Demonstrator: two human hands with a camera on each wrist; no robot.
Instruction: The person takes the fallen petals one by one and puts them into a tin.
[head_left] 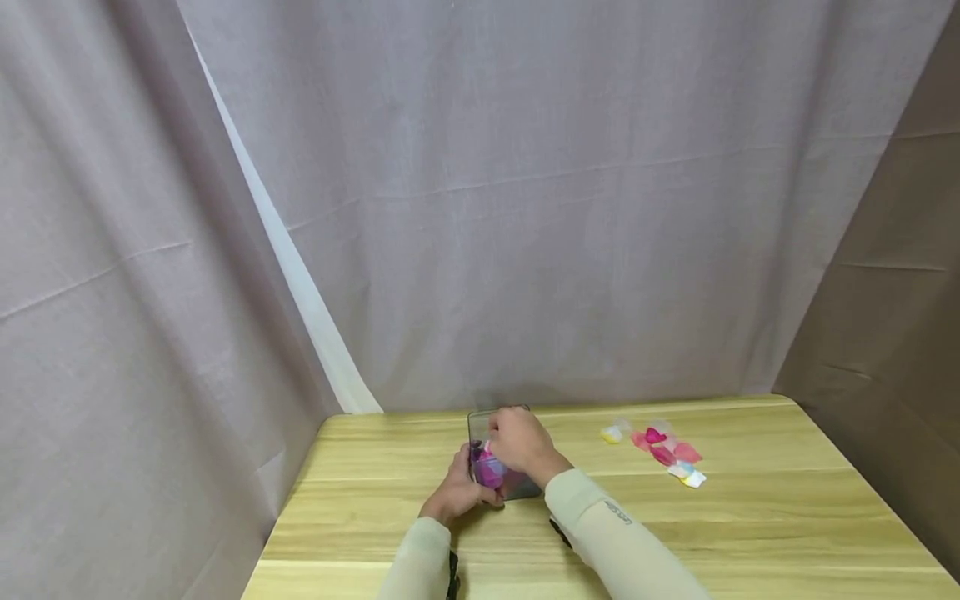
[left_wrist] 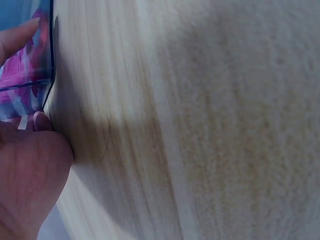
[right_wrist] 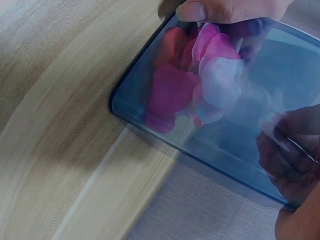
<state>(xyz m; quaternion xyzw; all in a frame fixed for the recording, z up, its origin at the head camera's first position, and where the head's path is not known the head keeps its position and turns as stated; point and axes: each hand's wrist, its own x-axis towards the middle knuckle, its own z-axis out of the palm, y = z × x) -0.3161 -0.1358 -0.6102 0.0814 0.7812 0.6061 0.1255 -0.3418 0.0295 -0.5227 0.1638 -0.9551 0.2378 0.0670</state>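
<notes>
A clear, smoky-blue box (right_wrist: 250, 145) with rounded corners stands at the table's far side, overlapped by both hands. Inside it, pink, magenta, red and pale-blue petals (right_wrist: 172, 95) are bunched toward one end. My left hand (head_left: 455, 492) grips the box from its left side, with one digit (left_wrist: 20, 40) showing against the wall in the left wrist view. My right hand (head_left: 522, 442) reaches over into the box from the right, its bent fingers (right_wrist: 295, 165) visible through the clear wall. A blurred pale petal (right_wrist: 271, 125) shows at those fingertips.
A loose scatter of pink, red, white and yellow-edged petals (head_left: 667, 448) lies on the wooden table (head_left: 750, 517) right of the box. One white-and-yellow petal (head_left: 612, 434) sits slightly apart. Grey curtains (head_left: 562, 208) hang behind the table and along its sides.
</notes>
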